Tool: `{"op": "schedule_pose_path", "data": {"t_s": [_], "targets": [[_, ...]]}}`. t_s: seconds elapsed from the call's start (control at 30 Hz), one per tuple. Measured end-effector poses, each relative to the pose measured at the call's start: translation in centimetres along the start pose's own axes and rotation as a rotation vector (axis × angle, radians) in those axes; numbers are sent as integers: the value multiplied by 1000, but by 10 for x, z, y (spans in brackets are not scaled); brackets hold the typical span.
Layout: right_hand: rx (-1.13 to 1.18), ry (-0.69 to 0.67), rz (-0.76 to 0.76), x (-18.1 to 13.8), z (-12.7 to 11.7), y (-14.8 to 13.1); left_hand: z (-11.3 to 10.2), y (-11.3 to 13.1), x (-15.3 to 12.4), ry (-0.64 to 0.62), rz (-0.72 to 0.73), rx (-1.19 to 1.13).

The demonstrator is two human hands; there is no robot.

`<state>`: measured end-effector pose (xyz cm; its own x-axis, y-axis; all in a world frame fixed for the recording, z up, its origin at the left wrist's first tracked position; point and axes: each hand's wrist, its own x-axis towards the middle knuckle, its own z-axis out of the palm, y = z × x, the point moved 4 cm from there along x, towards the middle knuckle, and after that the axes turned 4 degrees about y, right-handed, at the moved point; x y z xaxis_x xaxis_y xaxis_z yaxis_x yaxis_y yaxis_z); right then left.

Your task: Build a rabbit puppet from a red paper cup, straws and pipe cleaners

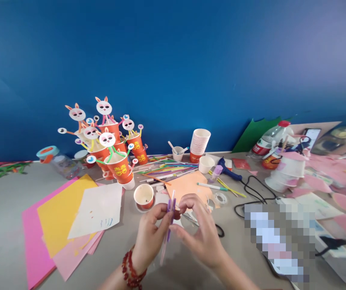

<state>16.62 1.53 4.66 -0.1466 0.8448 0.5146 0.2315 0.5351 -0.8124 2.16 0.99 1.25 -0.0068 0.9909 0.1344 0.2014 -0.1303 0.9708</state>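
Two or three thin purple straws (169, 219) stand nearly upright between your hands, just above the grey table (4, 209). Your left hand (150, 235), with a red bead bracelet (130, 270) at the wrist, pinches them from the left; your right hand (204, 237) grips them with its fingertips from the right. Just beyond sits an orange paper cup (144, 196), with coloured paper sheets (58, 213) to the left. Bunny cup figures (112, 149) line the blue wall (173, 60).
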Motion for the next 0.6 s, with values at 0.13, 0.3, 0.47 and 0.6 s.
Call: {"op": "schedule_pose_path", "data": {"t_s": [0.13,0.3,0.47,0.6], "targets": [[-18,20,29,0,6,0,-1,0,-3,19,31,77],[12,30,100,1,7,7,0,-1,-4,-19,2,72],[41,24,229,0,7,14,1,2,-3,-34,-20,11],[68,27,280,0,7,18,1,1,-5,-31,-26,6]]}}
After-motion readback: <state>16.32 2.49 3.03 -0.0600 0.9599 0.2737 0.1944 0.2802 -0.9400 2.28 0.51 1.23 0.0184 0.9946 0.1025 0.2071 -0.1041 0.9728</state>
